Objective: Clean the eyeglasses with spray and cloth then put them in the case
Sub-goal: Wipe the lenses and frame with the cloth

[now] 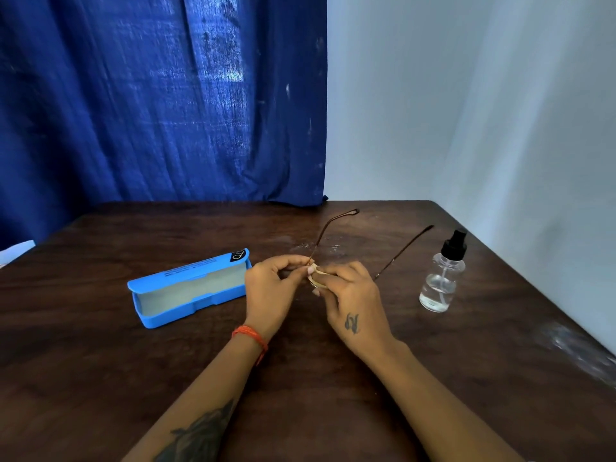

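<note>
From the head camera, both hands met over the middle of a dark wooden table [100, 378]. The left hand [271, 291] had its fingers curled inward, pinching the eyeglasses [328, 238] at the near end of one arm, where it joins the frame. The right hand [353, 295] was curled over the front of the glasses, its fingertips pressing a small pale cloth [316, 278] against a lens; most of the lens was hidden under the fingers, so I could not tell which one it was. The glasses were held just above the table, between the two hands, with both thin arms unfolded and pointing away from the person (one toward the curtain, the other toward the bottle).

A clear spray bottle [441, 278] with a black pump top stood upright to the right of the hands, apart from them, with some clear liquid in its lower part. A blue case [186, 288] lay open on the table just left of the left hand, showing its pale lining. An orange thread band [251, 338] circled the left wrist. Behind the table hung a blue curtain [160, 95], and beside it was a pale wall [466, 111].
</note>
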The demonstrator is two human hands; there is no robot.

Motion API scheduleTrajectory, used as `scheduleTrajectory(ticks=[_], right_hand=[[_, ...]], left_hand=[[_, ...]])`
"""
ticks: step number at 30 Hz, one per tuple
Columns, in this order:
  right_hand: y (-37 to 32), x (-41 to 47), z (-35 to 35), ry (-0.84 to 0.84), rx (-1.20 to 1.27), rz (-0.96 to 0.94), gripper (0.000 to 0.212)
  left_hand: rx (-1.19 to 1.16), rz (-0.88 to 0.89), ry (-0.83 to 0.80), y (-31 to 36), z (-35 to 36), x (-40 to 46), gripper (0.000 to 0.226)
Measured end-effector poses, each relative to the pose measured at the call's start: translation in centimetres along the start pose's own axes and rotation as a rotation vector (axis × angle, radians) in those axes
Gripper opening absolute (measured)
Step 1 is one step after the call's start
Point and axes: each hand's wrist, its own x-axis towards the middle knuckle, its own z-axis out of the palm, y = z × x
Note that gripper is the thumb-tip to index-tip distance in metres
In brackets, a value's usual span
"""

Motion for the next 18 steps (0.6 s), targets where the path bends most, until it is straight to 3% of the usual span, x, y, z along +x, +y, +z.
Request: scheduleTrajectory(ticks=[5,12,18], right_hand=[[0.3,-0.2,-0.3,-0.046,-0.04,0.019,0.014],[-0.1,-0.7,-0.1,-0.139,-0.136,0.016,0.027],[-0.5,-0.8,0.3,-0.184,0.012,-0.016,0.03]], left_hand=[[0.084,0.065,-0.009,0.3,-0.4,-0.6,0.016],[0.15,0.07,0.011,0.1,-1.4,-1.9,0.018],[0.099,0.02,0.017,-0.2,-1.3,-2.8,0.014]])
